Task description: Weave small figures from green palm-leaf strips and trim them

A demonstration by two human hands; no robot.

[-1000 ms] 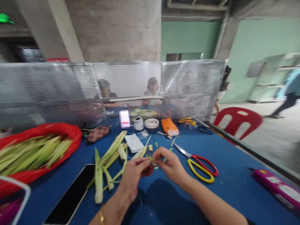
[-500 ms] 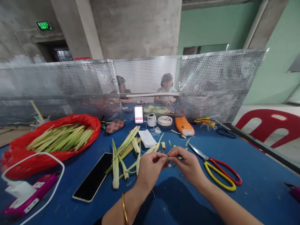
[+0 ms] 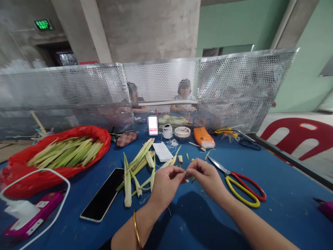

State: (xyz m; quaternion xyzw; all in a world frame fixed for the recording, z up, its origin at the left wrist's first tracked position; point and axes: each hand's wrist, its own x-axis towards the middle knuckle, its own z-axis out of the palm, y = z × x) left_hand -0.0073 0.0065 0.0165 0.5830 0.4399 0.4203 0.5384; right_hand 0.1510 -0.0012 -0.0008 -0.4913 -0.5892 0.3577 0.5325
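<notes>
My left hand (image 3: 165, 184) and my right hand (image 3: 205, 177) meet above the blue table (image 3: 273, 215), fingertips pinched together on a small pale-green leaf piece (image 3: 185, 172). Loose green leaf strips (image 3: 137, 166) lie on the table just left of my left hand. Red-and-yellow scissors (image 3: 238, 185) lie flat to the right of my right hand. A black phone (image 3: 102, 198) rests screen up to the left of the strips.
A red bag of leaf strips (image 3: 59, 154) sits at the left. A pink device with a white cable (image 3: 33, 215) lies at the near left. A thread spool (image 3: 167, 131), tape roll (image 3: 182, 132) and orange object (image 3: 204, 138) stand before a perforated metal screen (image 3: 234, 90). People sit behind it. A red chair (image 3: 301, 137) stands right.
The view swung left and settled. My hands stay pinched together on the small leaf piece and sit slightly higher on the table.
</notes>
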